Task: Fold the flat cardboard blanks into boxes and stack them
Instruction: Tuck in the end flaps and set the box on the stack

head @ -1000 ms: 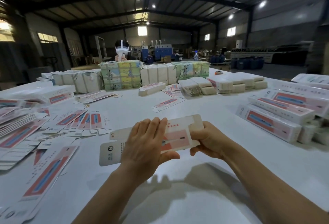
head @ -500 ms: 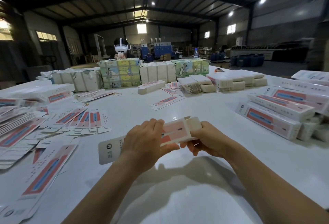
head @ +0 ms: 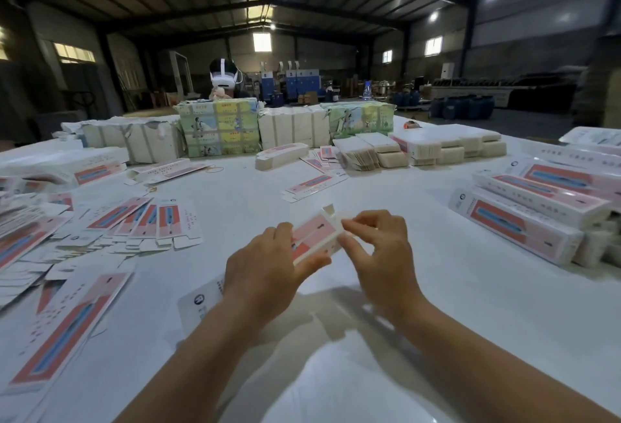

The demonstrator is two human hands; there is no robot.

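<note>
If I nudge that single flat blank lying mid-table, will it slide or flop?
The flat blank looks thin and light, so it would probably slide easily on the smooth white table. Lifted by one end, it would likely sag and hinge at its creases; its small end flaps could snag.

Your hands on a half-formed box

Your left hand (head: 265, 274) grips the pink box (head: 314, 237) above the white table (head: 470, 305); your right hand (head: 383, 254) pinches its end flap.
</note>
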